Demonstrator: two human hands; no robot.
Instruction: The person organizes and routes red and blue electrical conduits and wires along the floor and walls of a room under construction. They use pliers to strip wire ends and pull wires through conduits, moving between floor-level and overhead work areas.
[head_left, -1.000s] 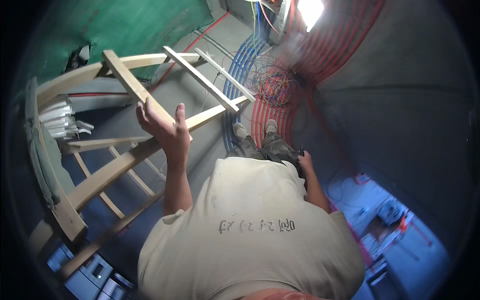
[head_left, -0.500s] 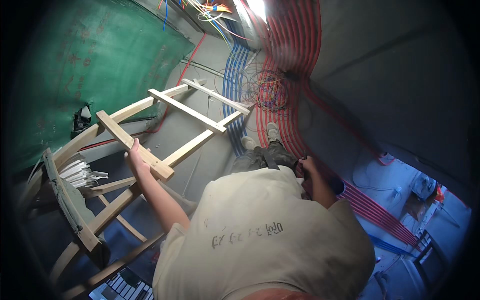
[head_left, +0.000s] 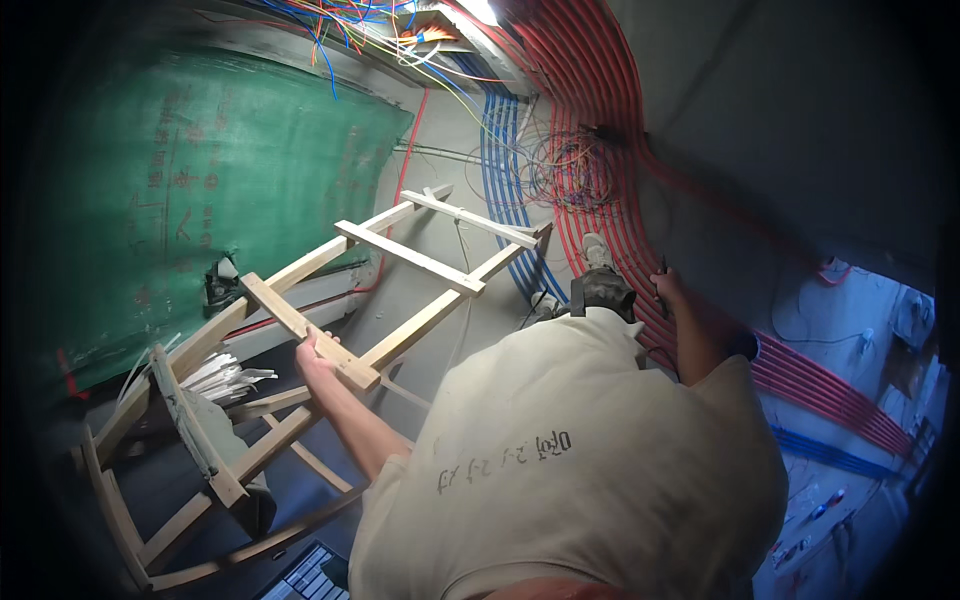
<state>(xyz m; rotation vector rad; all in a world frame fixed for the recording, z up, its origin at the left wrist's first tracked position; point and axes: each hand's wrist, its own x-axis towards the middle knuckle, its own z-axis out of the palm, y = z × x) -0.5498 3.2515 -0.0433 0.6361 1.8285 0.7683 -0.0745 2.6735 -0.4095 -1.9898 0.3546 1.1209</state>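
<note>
My left hand (head_left: 316, 358) grips a flat rung (head_left: 290, 308) of a wooden stepladder (head_left: 420, 325), its fingers wrapped over the board's edge. The ladder stands with its legs spread, left of my body. Out to the right, my right hand (head_left: 668, 287) is closed around a thin dark tool (head_left: 661, 268) whose kind I cannot make out. A board with a grey-green cloth (head_left: 212, 425) lies across the ladder's lower left part. White strips (head_left: 228, 378) lie in a bundle beside it.
Red conduits (head_left: 640, 240) and blue conduits (head_left: 500, 150) run along the floor by my shoes (head_left: 597, 250). A wire tangle (head_left: 572, 172) lies over them. Loose coloured wires (head_left: 340, 22) hang at the top. Green sheeting (head_left: 270, 170) covers the left surface.
The view has shifted, so the ladder and my body sit further right. My right hand has moved outward, away from my hip. My left hand keeps its grip on the rung.
</note>
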